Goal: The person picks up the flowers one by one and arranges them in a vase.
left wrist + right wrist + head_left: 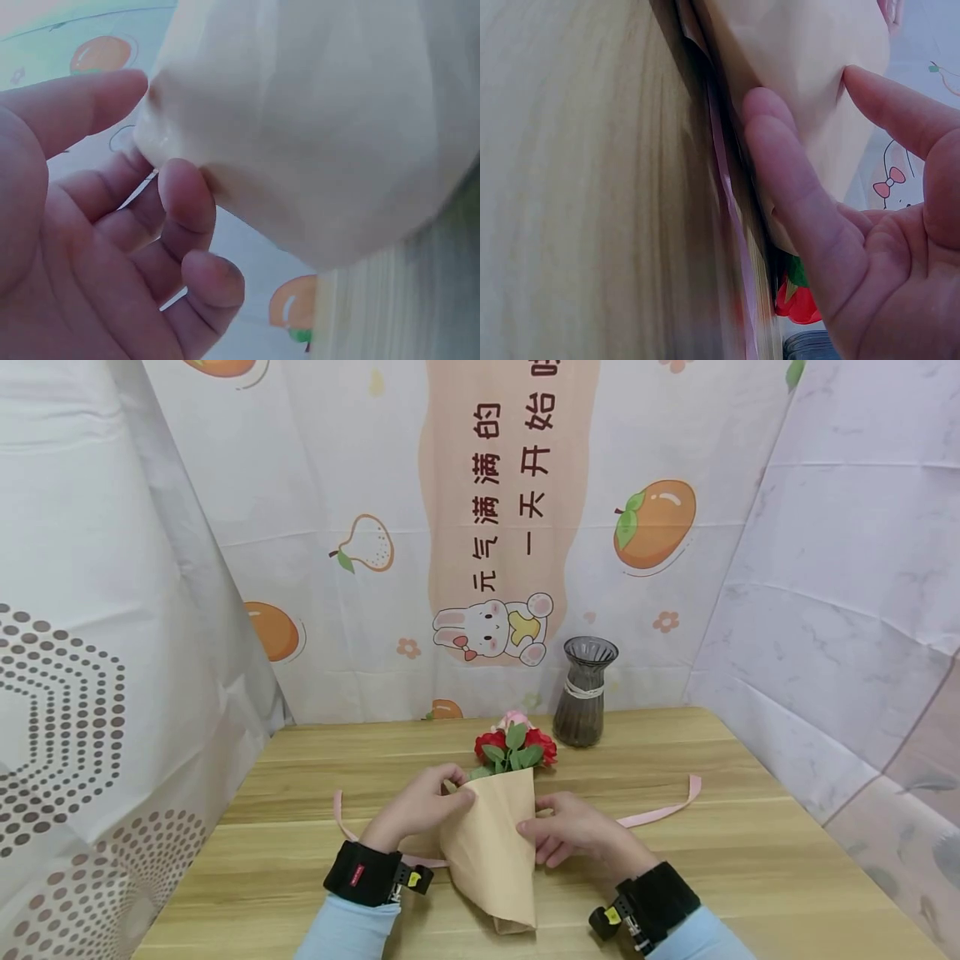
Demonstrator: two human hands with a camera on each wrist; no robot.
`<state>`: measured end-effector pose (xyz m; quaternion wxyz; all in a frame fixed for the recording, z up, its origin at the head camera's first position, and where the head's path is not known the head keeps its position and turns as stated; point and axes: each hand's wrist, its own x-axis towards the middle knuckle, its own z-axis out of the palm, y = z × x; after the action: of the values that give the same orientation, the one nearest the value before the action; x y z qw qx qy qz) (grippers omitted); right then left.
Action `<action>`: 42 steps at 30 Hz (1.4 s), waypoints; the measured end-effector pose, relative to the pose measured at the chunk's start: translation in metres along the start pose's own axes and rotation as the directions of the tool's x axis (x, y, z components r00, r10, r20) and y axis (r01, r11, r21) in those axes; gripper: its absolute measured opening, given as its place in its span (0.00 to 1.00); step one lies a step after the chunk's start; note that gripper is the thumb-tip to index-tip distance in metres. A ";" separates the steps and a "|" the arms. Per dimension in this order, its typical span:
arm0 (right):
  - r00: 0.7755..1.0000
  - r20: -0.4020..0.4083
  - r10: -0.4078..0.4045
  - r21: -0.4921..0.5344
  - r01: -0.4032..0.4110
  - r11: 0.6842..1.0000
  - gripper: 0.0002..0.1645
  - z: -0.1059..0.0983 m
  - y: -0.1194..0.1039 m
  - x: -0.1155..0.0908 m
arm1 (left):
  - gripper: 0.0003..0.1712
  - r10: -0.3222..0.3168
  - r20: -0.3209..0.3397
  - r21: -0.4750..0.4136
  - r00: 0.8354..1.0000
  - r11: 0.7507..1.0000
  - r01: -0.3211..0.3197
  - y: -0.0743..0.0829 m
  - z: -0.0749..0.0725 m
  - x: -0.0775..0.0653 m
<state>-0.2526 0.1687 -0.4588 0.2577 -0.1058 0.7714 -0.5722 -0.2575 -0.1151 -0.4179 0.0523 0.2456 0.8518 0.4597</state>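
Note:
A cone of brown wrapping paper lies on the table around a small bouquet. Red roses, a pink flower and green leaves show at its wide far end; the stems are hidden inside. My left hand pinches the paper's upper left edge, thumb on top, as the left wrist view also shows. On the opposite side my right hand grips the right edge, with its thumb on the paper. A pink ribbon runs across the table beneath the wrap, its ends out to both sides.
Behind the flowers, to the right, stands a dark ribbed glass vase with a pale band round its neck. A printed cloth hangs at the table's back edge. More cloth hangs on the left and right sides. The table is wooden.

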 end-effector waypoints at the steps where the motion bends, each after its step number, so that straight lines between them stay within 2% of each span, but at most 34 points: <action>1: 1.000 -0.001 0.000 -0.003 0.000 1.000 0.45 0.000 0.000 0.000 | 0.08 0.002 0.004 0.006 1.000 1.000 -0.002 0.000 -0.001 0.000; 8: 1.000 -0.004 -0.001 -0.003 0.001 1.000 0.47 0.000 0.000 -0.002 | 0.07 0.027 0.032 0.079 0.999 0.996 -0.029 -0.002 -0.014 -0.006; 19: 1.000 0.006 0.009 0.011 -0.009 1.000 0.47 -0.001 0.000 -0.001 | 0.10 -0.008 0.070 0.139 0.998 0.990 -0.002 -0.012 -0.033 -0.018; 26: 1.000 0.006 0.004 -0.011 -0.004 1.000 0.41 0.002 0.000 -0.001 | 0.10 -0.053 0.094 0.145 0.994 0.989 0.038 -0.015 -0.039 -0.028; 33: 1.000 -0.009 0.014 -0.015 -0.014 1.000 0.43 0.001 0.002 0.000 | 0.13 -0.047 0.140 0.137 0.989 0.990 0.028 -0.015 -0.047 -0.037; 42: 1.000 -0.005 0.001 -0.007 -0.001 1.000 0.45 -0.002 0.002 -0.002 | 0.11 -0.092 0.149 0.154 0.985 0.986 0.069 -0.012 -0.052 -0.041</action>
<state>-0.2520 0.1715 -0.4598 0.2554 -0.1049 0.7742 -0.5696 -0.2425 -0.1795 -0.4031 0.1187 0.2493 0.8862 0.3721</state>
